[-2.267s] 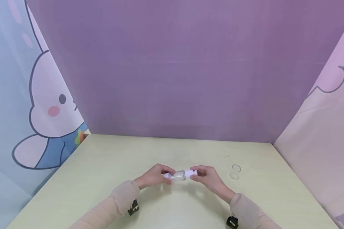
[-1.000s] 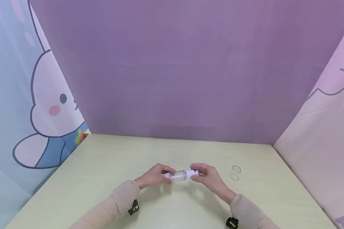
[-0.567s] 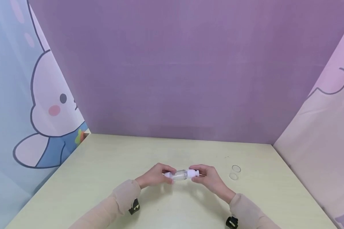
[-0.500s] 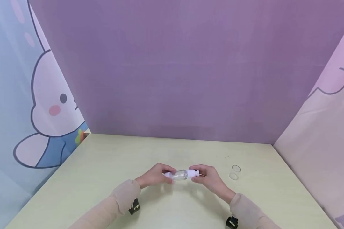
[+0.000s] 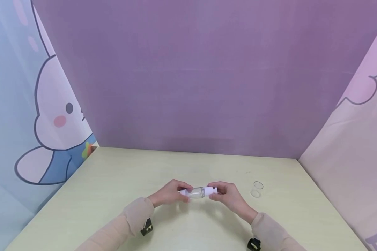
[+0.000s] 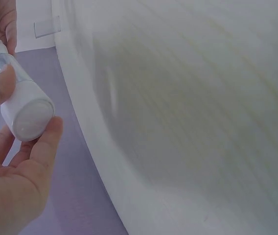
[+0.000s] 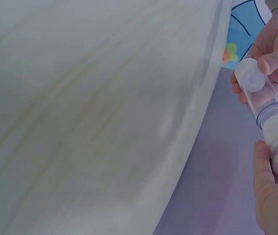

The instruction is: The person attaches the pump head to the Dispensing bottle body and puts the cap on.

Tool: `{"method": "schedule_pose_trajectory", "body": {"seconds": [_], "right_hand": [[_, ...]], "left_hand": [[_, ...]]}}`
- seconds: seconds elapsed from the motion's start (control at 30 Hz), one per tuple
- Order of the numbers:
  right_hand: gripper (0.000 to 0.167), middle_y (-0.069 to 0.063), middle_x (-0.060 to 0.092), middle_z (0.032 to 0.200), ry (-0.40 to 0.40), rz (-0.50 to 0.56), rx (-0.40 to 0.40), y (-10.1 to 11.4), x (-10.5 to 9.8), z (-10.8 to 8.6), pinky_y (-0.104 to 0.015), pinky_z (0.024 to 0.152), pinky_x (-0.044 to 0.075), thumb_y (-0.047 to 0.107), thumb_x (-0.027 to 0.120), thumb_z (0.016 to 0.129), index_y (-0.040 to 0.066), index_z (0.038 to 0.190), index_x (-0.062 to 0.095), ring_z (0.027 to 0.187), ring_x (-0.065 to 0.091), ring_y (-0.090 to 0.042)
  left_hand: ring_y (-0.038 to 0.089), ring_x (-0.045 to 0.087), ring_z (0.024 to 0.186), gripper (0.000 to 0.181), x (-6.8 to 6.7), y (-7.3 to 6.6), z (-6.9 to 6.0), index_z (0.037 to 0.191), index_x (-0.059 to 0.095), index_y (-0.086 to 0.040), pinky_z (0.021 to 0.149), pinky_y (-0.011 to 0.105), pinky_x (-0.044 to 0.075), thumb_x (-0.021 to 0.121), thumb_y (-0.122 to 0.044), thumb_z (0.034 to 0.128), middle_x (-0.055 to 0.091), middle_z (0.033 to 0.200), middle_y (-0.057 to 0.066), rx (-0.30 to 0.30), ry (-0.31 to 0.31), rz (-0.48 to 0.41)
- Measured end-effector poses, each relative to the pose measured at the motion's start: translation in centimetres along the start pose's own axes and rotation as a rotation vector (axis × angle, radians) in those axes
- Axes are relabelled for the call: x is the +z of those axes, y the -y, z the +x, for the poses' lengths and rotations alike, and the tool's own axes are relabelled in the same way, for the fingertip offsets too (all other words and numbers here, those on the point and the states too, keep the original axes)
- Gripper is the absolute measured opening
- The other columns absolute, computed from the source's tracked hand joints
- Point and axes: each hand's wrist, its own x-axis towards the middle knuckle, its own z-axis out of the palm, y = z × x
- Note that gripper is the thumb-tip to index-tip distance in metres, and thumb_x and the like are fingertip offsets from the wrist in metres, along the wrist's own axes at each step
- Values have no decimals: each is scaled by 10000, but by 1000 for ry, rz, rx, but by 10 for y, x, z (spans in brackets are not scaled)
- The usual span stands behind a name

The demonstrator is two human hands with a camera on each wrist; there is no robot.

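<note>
The bottle lies nearly level between the two hands, apparently lifted off the counter, around the middle and toward the near side. The left hand is closed to the bottle's width, thumb and fingers gripping it by its base end. The right hand pinches the white pump top at the other end, thumb and fingers set on opposite sides of it. A clear cap stands on the counter to the right, well apart from both hands.

The right wrist view shows a ringed neck between the clear body and the pump top, so the step in hand looks like working the pump top at the bottle's mouth; whether it is being tightened or loosened, I cannot tell. Either way, the next move seems to call for a steady left hand and a straight turn or pull from the right, keeping both parts in line
</note>
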Motion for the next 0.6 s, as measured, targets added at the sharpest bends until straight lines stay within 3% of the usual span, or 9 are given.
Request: {"method": "schedule_pose_trajectory", "body": {"seconds": [0.6], "right_hand": [[377, -184, 659, 1023, -43, -47, 24, -1, 0, 2, -255, 745, 520, 117, 707, 782, -55, 1103, 610, 877, 642, -191]], "left_hand": [[184, 567, 957, 358, 0, 0, 1, 1094, 658, -69, 822, 359, 449, 734, -96, 745, 638, 1117, 84, 20, -14, -2]]}}
